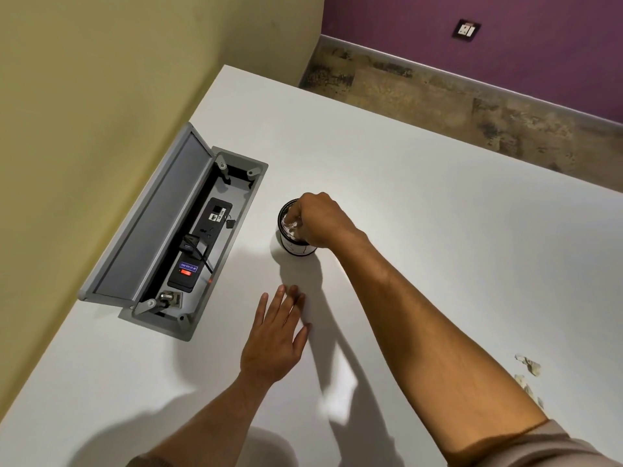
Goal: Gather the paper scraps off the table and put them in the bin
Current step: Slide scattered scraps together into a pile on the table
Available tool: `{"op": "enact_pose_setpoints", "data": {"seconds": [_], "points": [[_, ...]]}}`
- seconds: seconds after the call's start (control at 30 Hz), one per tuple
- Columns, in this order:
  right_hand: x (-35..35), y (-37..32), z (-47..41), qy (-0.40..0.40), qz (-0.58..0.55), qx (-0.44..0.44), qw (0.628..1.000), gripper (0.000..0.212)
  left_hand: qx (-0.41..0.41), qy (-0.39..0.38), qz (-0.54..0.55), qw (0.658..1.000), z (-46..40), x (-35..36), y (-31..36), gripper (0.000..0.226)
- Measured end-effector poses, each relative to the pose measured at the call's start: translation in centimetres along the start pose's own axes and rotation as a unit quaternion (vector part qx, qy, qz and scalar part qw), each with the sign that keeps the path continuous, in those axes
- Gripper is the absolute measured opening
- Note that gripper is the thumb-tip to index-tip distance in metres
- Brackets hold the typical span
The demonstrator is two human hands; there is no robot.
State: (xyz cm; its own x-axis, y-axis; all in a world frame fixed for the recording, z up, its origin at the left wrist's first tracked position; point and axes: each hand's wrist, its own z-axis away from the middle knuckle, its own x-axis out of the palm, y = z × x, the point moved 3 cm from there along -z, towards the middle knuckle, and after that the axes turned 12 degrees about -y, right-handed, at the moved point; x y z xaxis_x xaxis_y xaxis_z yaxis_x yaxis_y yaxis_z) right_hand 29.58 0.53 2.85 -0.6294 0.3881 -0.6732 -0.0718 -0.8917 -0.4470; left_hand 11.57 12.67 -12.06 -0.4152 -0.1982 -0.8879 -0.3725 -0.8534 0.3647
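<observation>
While the right hand (317, 220) reaches curled into the small bin (296, 246), seemingly pinching white paper scraps (291, 227) already inside, the left hand (274, 335) rests flat and spread on the surface (438, 214). A few torn scraps (529, 365) remain near the right edge, so gathering looks largely done, not finished.

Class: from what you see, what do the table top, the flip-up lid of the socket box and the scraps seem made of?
Table top: likely matte white laminate, smooth and even.
Lid: seemingly grey brushed metal with a dull sheen, perhaps plastic.
Scraps: paper, thin, torn and crumpled.
</observation>
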Motion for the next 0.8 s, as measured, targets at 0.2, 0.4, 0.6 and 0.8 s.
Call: {"op": "enact_pose_setpoints", "data": {"seconds": [0.2, 0.4, 0.6, 0.8], "points": [[-1.1, 0.4, 0.7, 0.042, -0.013, 0.012, 0.999, 0.030, -0.006, -0.002, -0.004, 1.000, -0.1, 0.3, -0.1, 0.064], [0.6, 0.1, -1.1, 0.012, -0.003, 0.035, 0.999, 0.023, -0.005, 0.000, 0.002, 1.000, -0.1, 0.5, -0.2, 0.064], [1.8, -0.1, -1.8, 0.005, 0.076, 0.033, 0.997, 0.023, 0.003, 0.009, 0.009, 1.000, -0.1, 0.4, -0.2, 0.063], [1.6, 0.2, -1.5, 0.015, 0.040, 0.026, 0.999, 0.026, 0.004, 0.009, 0.002, 1.000, -0.1, 0.3, -0.1, 0.063]]}}
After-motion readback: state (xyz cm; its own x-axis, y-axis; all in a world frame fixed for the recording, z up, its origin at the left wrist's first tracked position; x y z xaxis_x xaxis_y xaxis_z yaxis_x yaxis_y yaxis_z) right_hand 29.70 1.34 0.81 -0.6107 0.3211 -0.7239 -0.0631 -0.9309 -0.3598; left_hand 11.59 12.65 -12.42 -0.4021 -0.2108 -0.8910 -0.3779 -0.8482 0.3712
